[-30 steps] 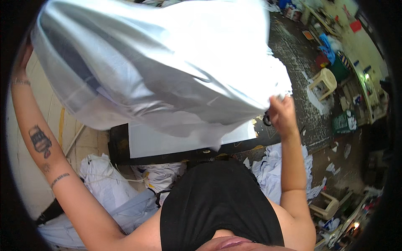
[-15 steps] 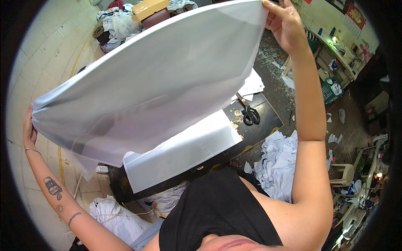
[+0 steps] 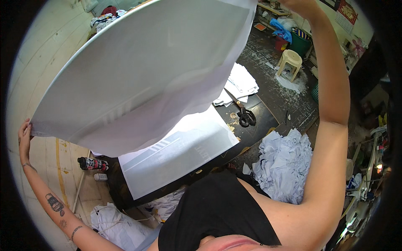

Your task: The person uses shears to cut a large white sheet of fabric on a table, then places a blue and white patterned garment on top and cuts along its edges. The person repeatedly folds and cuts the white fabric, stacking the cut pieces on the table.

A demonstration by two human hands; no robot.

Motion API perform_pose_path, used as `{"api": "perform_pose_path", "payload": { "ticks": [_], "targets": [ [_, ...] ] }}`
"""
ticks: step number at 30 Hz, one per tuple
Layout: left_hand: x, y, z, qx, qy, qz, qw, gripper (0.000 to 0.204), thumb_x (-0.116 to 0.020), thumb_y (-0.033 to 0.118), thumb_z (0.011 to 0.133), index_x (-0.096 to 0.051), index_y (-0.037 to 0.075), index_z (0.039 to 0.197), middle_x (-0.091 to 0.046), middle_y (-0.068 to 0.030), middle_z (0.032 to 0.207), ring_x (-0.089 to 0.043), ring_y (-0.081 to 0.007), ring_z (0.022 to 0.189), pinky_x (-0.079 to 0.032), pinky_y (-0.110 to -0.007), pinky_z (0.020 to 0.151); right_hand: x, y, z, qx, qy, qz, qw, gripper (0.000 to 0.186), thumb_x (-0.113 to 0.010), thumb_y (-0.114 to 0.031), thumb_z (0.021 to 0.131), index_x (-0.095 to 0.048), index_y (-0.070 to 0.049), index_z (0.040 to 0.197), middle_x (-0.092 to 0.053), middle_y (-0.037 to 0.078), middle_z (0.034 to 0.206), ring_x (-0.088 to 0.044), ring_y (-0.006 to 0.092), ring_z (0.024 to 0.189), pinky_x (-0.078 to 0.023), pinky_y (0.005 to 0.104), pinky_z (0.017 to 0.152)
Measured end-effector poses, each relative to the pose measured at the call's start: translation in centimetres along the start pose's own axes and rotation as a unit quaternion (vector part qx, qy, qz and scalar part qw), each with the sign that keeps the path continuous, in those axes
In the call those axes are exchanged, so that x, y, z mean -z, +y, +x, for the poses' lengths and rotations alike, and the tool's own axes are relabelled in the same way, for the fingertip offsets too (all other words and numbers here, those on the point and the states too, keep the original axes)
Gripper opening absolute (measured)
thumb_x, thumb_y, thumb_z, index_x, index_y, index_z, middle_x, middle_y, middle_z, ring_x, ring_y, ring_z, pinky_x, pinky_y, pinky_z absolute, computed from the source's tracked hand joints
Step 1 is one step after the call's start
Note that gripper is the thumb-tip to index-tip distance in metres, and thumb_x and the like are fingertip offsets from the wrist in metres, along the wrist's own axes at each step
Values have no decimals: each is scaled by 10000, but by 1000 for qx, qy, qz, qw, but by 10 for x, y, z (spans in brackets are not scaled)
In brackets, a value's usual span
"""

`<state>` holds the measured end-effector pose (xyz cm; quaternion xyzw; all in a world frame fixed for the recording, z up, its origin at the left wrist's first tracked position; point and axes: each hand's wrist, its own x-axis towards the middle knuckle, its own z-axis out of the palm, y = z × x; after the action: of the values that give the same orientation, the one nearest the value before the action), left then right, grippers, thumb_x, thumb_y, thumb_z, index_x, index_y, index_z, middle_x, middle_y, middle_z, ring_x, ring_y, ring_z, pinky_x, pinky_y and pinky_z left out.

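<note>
I hold a large white cloth piece (image 3: 146, 79) stretched out in the air above a dark worktable (image 3: 259, 121). My left hand (image 3: 24, 136) pinches its lower left corner near the pale wall. My right hand (image 3: 301, 6) grips the opposite corner high at the top edge, arm raised. Under the cloth, another white piece (image 3: 176, 154) with faint grey stripes lies flat on the table. Black scissors (image 3: 245, 117) rest on the table beside a small stack of white pieces (image 3: 238, 85).
A heap of white fabric (image 3: 284, 163) lies on the floor to the right, more white fabric (image 3: 113, 221) at lower left. A spray can (image 3: 92, 164) lies beside the table. A pale plastic stool (image 3: 289, 60) and a green bin (image 3: 302, 42) stand further back.
The cloth has been lifted and spread taut. My right hand rose from table height to the top of the view; my left hand dropped lower along the wall.
</note>
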<state>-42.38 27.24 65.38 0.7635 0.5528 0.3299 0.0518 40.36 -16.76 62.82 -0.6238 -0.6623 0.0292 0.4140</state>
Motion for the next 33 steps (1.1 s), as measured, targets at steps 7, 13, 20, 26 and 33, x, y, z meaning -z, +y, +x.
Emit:
{"api": "perform_pose_path", "payload": {
  "ticks": [7, 13, 20, 26, 33],
  "targets": [
    [-4, -26, 8, -33, 20, 6, 999, 458, -645, 366, 1058, -651, 1, 1334, -699, -56, 1197, -636, -139, 1073, -532, -309, 916, 27, -13, 2, -12, 17, 25, 999, 309, -809, -69, 870, -740, 12, 1160, -766, 71, 1004, -713, 143, 895, -571, 290, 834],
    [-80, -9, 29, -14, -62, 135, 989, 435, -644, 352, 1053, -699, -35, 1244, -715, -49, 1105, -629, -134, 944, -494, -261, 840, -3, 32, 28, -82, -29, 175, 981, 267, -692, -99, 964, -727, 25, 1198, -747, 73, 1063, -696, 163, 933, -566, 312, 837],
    [-51, -26, 15, -124, 83, 27, 988, 357, -584, 194, 1089, -651, 5, 1384, -718, -94, 1290, -661, -188, 1187, -476, -312, 1085, -6, 44, 46, -68, 54, 100, 991, 268, -676, -66, 935, -714, 38, 1179, -748, 104, 1060, -709, 189, 928, -572, 311, 856],
    [-72, -114, -150, -44, 101, 27, 994, 300, -582, 105, 1081, -685, 24, 1352, -683, -77, 1351, -638, -167, 1214, -479, -304, 1088, -72, 100, -42, -73, 29, 88, 993, 312, -625, -157, 1037, -668, -12, 1310, -678, 29, 1100, -642, 140, 1082, -510, 303, 1031],
    [-251, -207, -365, 136, 58, -13, 989, 288, -619, 157, 1064, -723, 49, 1310, -752, -26, 1066, -664, -82, 939, -536, -243, 828, -278, 180, -224, -289, -6, 217, 932, 182, -642, -93, 1013, -706, -27, 1171, -680, 5, 911, -638, 100, 785, -553, 280, 769]
  ]
}}
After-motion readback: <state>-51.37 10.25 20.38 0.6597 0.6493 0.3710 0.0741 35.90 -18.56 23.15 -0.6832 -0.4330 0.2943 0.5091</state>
